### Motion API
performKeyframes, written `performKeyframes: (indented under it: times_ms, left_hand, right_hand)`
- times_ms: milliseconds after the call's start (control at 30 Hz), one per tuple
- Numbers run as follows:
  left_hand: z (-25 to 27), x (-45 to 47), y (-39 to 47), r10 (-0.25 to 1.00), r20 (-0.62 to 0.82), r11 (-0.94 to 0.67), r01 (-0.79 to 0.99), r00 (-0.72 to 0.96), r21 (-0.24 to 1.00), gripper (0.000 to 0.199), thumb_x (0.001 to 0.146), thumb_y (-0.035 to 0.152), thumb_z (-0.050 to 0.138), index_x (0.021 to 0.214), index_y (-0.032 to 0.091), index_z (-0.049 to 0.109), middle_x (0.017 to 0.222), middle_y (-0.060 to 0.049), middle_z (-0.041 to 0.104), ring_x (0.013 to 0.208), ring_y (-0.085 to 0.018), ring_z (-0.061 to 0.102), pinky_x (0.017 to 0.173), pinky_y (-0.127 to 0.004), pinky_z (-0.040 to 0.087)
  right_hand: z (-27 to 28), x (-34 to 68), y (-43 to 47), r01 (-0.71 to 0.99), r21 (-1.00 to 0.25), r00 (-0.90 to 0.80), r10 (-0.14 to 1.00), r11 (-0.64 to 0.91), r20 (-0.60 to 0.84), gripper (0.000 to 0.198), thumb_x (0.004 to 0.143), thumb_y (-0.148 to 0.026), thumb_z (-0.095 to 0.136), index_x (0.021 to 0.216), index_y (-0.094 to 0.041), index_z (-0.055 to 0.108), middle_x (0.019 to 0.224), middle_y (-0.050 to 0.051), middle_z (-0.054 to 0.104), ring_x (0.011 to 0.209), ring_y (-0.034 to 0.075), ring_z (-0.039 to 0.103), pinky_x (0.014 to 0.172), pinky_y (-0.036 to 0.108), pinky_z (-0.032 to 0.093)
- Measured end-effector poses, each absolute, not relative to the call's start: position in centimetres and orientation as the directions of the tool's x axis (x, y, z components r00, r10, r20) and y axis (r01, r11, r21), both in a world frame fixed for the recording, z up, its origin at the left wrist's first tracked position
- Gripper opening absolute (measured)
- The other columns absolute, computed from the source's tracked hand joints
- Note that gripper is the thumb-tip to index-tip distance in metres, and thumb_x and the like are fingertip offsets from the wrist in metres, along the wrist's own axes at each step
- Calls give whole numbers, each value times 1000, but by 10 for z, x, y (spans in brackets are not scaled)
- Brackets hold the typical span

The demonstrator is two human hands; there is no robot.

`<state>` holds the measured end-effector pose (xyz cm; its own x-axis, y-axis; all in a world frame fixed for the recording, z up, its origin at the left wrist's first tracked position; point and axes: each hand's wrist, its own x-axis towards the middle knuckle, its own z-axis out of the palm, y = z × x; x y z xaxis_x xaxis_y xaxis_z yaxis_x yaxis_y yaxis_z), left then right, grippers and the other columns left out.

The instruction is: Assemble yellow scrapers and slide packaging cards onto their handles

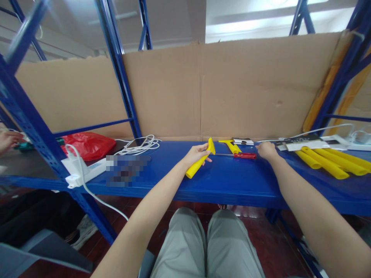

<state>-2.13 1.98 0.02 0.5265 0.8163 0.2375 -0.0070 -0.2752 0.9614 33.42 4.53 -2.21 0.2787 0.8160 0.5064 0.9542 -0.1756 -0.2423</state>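
Left of the red-handled screwdriver [245, 156], the person's left hand [199, 153] is clamping its fingers around a yellow T-shaped handle [194, 168]; right of the screwdriver, the right hand [267, 151] is showing its back, its fingers' state unclear.

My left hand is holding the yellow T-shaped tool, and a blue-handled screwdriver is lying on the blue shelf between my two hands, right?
Not quite: in the head view it's a red-handled screwdriver, not a blue-handled one. It does lie on the blue shelf between your left hand and right hand, and your left hand is holding the yellow T-shaped tool.
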Motion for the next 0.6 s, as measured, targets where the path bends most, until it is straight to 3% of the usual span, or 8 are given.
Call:
performKeyframes:
  times_ms: [67, 200, 400, 600]
  left_hand:
    - [0, -21, 21, 810, 227, -267, -5, 540, 964, 57, 86, 12, 57, 141, 19, 46, 142, -16, 49, 64, -12, 69, 39, -16, 42]
    - [-1, -20, 21, 810, 183, -232, 18, 558, 973, 58, 86, 15, 60, 142, 21, 46, 141, -16, 50, 66, -14, 70, 40, -16, 43]
    - [-2, -15, 15, 795, 150, -176, -13, 587, 984, 57, 86, 10, 57, 141, 17, 47, 142, -17, 49, 64, -14, 71, 39, -17, 44]
    - [-3, -9, 11, 795, 87, -88, -27, 600, 996, 55, 86, 11, 58, 140, 17, 48, 132, -17, 58, 63, -14, 71, 40, -17, 45]
  right_hand:
    - [-14, 328, 43, 935, -331, 292, 806, -128, 515, 25, 84, -26, 46, 64, -18, 59, 81, 20, 66, 96, 32, 61, 83, 41, 46]
    - [-1, 305, 40, 878, -464, 218, 768, 115, 602, 30, 86, -33, 45, 57, -24, 44, 66, 12, 60, 76, 26, 59, 73, 37, 45]
    - [-2, 247, 34, 746, -458, 45, 649, 484, 759, 37, 84, -55, 48, 63, -24, 46, 62, 4, 54, 66, 20, 53, 66, 34, 44]
    - [-8, 198, 25, 599, -383, -109, 546, 703, 831, 35, 84, -54, 50, 66, -24, 46, 72, 4, 56, 71, 20, 53, 69, 35, 44]
